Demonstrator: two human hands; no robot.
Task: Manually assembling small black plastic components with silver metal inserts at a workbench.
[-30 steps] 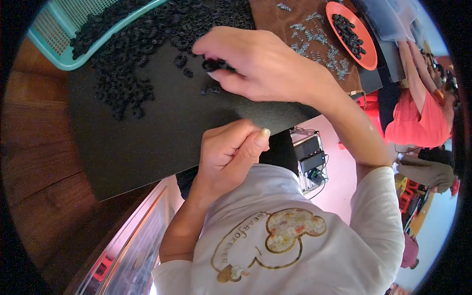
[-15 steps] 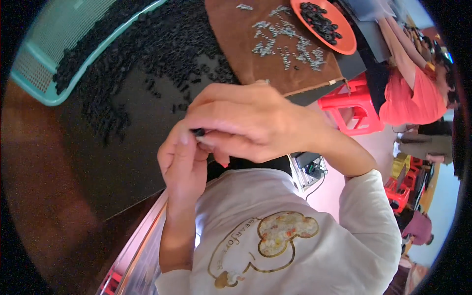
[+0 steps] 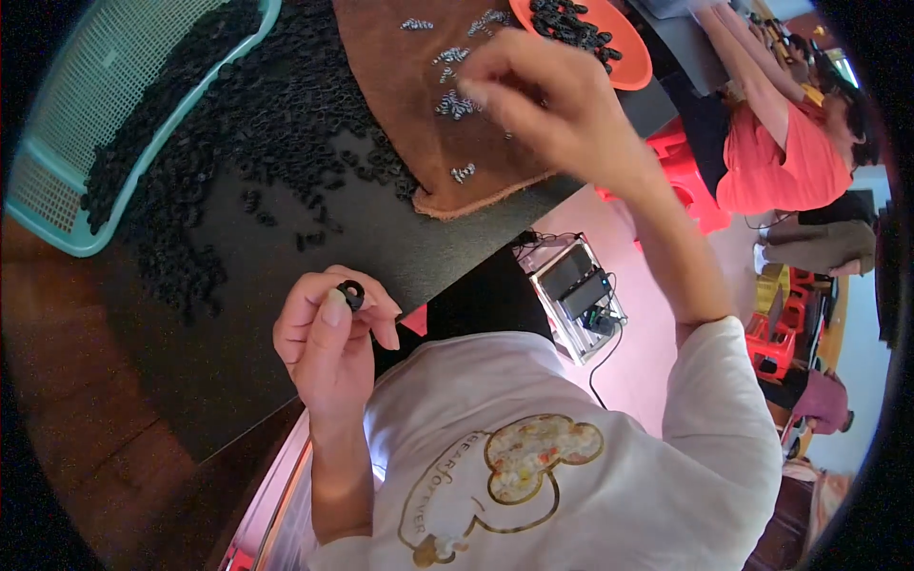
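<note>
Our left hand [image 3: 328, 347] pinches a black ring [image 3: 357, 300], near side. Our right hand [image 3: 562, 105], curled, is by springs [image 3: 457, 105] on brown cloth [image 3: 395, 71]; can't tell if it's gripping any.

Right of the table [image 3: 214, 371], pink floor [image 3: 636, 309]; just beside it, red stool [image 3: 681, 171]; farther off, more red stools [image 3: 773, 347], pale blue wall [image 3: 871, 390].

Dark tabletop [image 3: 209, 381] | teal mesh basket [image 3: 105, 105], left | loose black pieces [image 3: 262, 124] heaped beside it | brown cloth [image 3: 388, 90] strewn with springs [image 3: 455, 107] | orange plate [image 3: 636, 59] at cloth's edge
</note>
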